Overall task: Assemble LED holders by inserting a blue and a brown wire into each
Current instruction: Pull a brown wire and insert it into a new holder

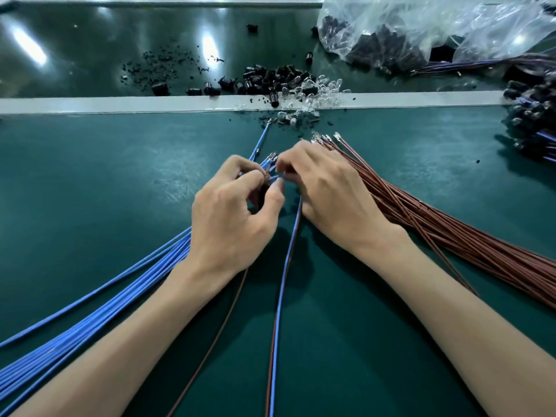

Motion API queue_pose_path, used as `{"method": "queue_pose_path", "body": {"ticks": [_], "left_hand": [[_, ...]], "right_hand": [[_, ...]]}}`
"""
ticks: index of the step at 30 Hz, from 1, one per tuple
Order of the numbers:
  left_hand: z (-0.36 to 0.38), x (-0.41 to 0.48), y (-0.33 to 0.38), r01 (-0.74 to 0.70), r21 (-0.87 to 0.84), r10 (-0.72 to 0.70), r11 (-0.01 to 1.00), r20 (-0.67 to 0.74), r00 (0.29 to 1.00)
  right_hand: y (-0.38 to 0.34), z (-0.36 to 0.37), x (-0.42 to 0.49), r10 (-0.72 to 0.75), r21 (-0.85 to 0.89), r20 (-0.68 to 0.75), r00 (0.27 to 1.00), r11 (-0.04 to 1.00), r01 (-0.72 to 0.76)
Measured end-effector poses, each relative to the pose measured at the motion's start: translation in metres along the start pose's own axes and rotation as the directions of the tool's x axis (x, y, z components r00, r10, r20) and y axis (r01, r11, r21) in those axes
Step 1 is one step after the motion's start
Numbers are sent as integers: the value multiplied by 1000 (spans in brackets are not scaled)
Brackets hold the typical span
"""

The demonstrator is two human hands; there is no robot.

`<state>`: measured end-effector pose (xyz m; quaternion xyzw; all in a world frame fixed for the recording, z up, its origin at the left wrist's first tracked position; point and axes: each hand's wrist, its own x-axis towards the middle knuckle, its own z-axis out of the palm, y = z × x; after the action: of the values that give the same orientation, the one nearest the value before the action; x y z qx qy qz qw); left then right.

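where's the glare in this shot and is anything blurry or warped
Head view: lamp glare streaks the far table and the plastic bag; the left hand and right hand look slightly soft around the blue wire and holder; wide-angle stretch spreads the forearms.

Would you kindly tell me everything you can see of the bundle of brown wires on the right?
The bundle of brown wires is many thin, reddish-brown insulated strands lying loose and flat on the green mat. It runs diagonally from the right edge towards the middle, narrowing there, where small silvery metal terminals tip the ends. The right hand lies over its left side near those tips.
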<state>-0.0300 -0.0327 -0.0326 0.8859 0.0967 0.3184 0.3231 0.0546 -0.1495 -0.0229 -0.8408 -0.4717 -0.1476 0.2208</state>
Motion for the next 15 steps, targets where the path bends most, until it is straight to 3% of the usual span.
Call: {"method": "queue_pose_path", "body": {"ticks": [3,7,12,15], "left_hand": [[0,0,1,33,102,-37,994,29,999],[-1,0,4,40,192,-42,981,9,999],[-4,4,0,232,68,-224,970,-113,968],[-1,5,-5,266,1,-263,964,-159,952]], "right_hand": [[0,1,-5,-52,-31,128,990,998,56],[1,1,-8,-29,62,122,992,998,21],[0,4,-10,56,166,30,998,984,-60],[-2,5,-10,57,185,71,996,980,-69]]}}
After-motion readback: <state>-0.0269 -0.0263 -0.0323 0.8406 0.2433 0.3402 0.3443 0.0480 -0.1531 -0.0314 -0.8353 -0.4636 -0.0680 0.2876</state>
